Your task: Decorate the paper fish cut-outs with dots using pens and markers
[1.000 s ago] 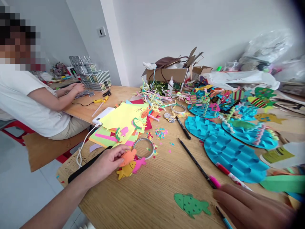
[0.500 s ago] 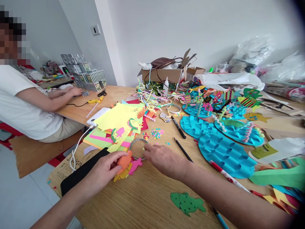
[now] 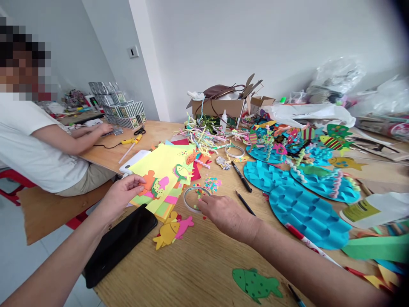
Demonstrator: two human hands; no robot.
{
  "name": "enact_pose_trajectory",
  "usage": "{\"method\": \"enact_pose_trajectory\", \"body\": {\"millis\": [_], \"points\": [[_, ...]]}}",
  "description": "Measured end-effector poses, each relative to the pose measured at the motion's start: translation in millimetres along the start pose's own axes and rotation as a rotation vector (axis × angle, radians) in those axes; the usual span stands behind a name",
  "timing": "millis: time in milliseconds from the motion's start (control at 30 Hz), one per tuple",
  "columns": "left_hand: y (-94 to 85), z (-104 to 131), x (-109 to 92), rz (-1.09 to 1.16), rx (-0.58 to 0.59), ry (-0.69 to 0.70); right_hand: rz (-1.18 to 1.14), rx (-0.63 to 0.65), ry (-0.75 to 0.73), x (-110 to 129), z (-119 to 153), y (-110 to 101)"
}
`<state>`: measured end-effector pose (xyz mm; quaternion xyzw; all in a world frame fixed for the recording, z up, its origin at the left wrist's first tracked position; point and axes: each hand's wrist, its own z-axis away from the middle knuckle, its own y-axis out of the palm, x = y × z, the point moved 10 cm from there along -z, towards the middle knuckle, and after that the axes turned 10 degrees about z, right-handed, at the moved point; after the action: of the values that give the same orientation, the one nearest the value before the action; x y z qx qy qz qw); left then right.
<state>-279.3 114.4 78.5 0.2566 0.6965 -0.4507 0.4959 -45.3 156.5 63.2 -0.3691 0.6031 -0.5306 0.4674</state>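
My left hand (image 3: 123, 194) pinches an orange paper fish (image 3: 148, 182) above the stacked coloured paper. My right hand (image 3: 223, 215) has its fingers closed at the right rim of a roll of clear tape (image 3: 186, 204), which lies on the table around some small paper dots. In front of the roll, a yellow paper fish (image 3: 168, 232) overlaps a pink paper fish (image 3: 184, 226). Under my right forearm's near side lies a green spotted paper fish (image 3: 254, 282). My right fingertips are partly hidden.
A black phone (image 3: 121, 247) lies at the left edge. Yellow paper (image 3: 159, 157) covers other sheets. Black pens (image 3: 242, 177), blue scalloped paper discs (image 3: 308, 213) and a glue bottle (image 3: 377, 209) lie rightward. A person in a white sleeve (image 3: 41, 119) works at the left.
My left hand has lifted the orange fish off the yellow and pink ones and moved it left over the paper. The tape roll has shifted slightly right and away with my right hand.
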Motion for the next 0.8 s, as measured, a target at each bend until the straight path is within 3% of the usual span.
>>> {"method": "enact_pose_trajectory", "body": {"millis": [167,333,433,633,700,800], "points": [[23.4,-26.4,24.1,-0.102,0.144,-0.052,0.013,0.02,0.016,-3.0,8.5,-6.0],[39.9,-24.2,38.3,-0.181,0.229,-0.066,0.041,-0.029,-0.049,11.4,20.8,-17.4],[29.6,-20.1,35.1,-0.182,0.211,-0.051,0.053,-0.092,-0.093,25.0,28.5,-22.9],[-19.7,-33.4,13.0,-0.139,0.021,-0.011,0.072,-0.292,-0.166,47.9,36.2,-31.9],[-21.4,-37.9,10.6,-0.13,0.014,-0.008,0.081,-0.328,-0.168,50.3,36.1,-31.7],[-6.0,-40.4,16.1,-0.131,0.071,-0.018,0.089,-0.34,-0.158,50.4,34.8,-29.5]]}}
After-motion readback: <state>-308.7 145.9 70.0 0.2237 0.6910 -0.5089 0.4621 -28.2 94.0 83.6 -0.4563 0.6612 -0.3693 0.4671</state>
